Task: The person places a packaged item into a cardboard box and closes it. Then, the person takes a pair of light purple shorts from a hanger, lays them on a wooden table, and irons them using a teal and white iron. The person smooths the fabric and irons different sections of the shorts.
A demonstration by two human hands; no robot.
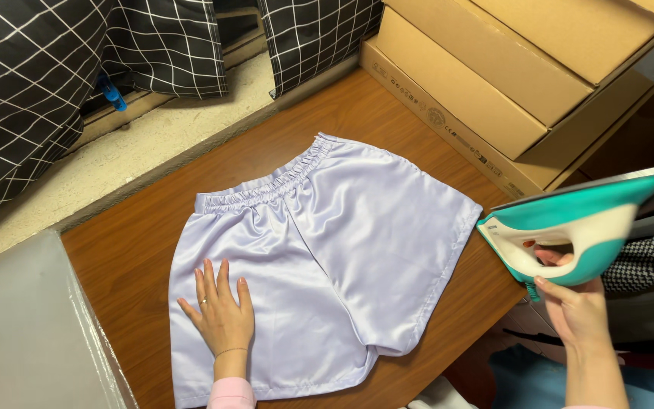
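One pair of lilac shorts (327,265) lay flat on the wooden table (130,250), the left hand (221,314) pressing it with fingers spread. The right hand (578,307) gripped one teal iron (569,227) just past the table's edge, beside what looked like three stacked cardboard boxes (493,76).

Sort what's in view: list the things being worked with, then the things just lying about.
In use:
- left hand, flat on the lilac satin shorts
- right hand, gripping the teal and white iron
- wooden table under the shorts

Lying about:
- cardboard boxes
- black checked fabric
- grey box
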